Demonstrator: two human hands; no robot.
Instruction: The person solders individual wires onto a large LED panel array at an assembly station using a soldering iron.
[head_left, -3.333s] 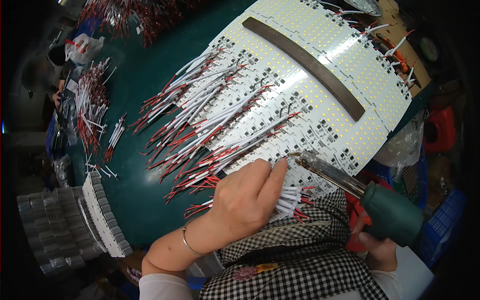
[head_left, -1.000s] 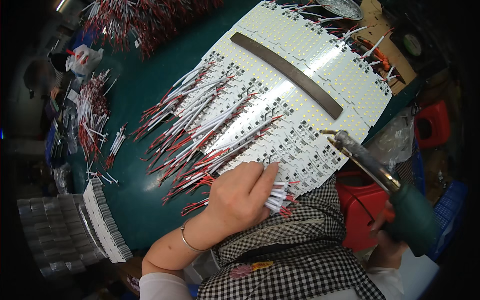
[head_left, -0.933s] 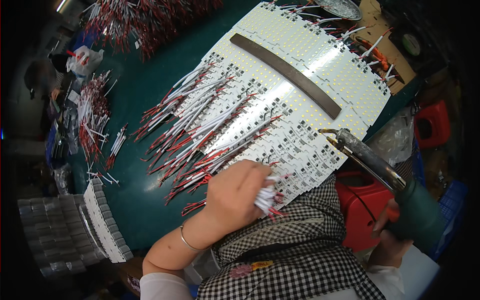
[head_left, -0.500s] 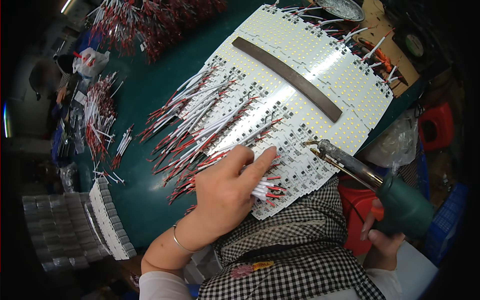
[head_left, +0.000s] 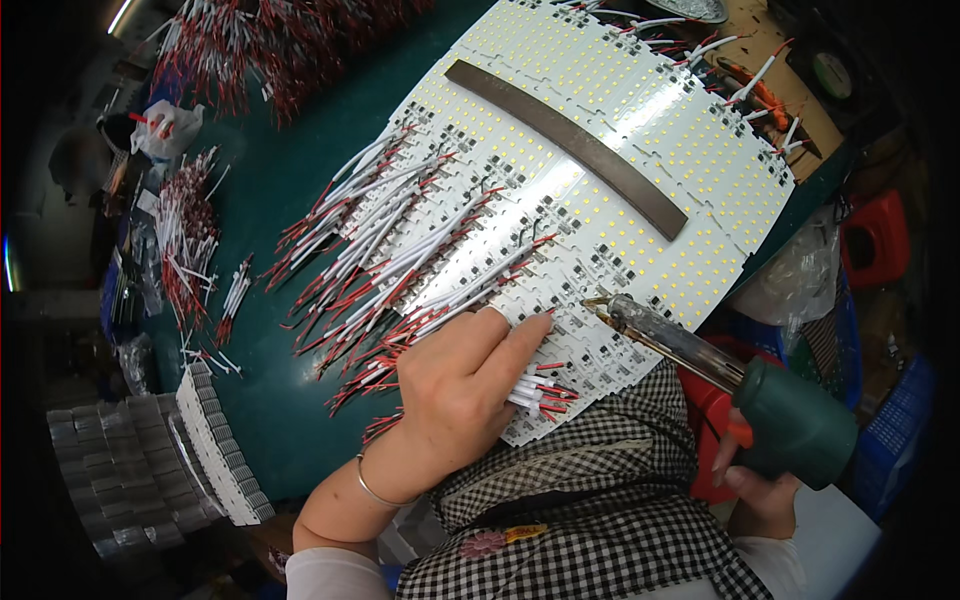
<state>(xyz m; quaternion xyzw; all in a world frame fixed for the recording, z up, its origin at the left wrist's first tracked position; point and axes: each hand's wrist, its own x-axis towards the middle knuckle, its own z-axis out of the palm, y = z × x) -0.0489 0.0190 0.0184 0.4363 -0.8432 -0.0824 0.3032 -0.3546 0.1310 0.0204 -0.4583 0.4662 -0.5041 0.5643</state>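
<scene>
My left hand (head_left: pixel 452 388) is closed around a small bundle of white-sleeved wires (head_left: pixel 530 391) with red ends, low over the near edge of a white LED circuit board panel (head_left: pixel 715 215). Its index finger stretches onto the panel. My right hand (head_left: pixel 757 492) grips a green soldering gun (head_left: pixel 800 425) with a dark metal barrel. The gun's tip hovers close to the panel's rows of small black parts, right of my left fingertip; contact is unclear. Several wires (head_left: pixel 400 225) stick out along the panel's left part. A curved brown bar (head_left: pixel 575 145) lies across it.
A big heap of red and white wires (head_left: pixel 270 50) lies at the far left, with a smaller pile (head_left: pixel 187 235) nearer. Stacked boards (head_left: pixel 215 440) stand at the green table's left edge. Right of the panel are a wooden board (head_left: pixel 765 60), a red stool (head_left: pixel 873 245) and a blue crate (head_left: pixel 905 435).
The soldering gun has shifted left, its tip now closer to my left fingers. My left hand keeps its hold on the wire bundle. The whole view has shifted slightly.
</scene>
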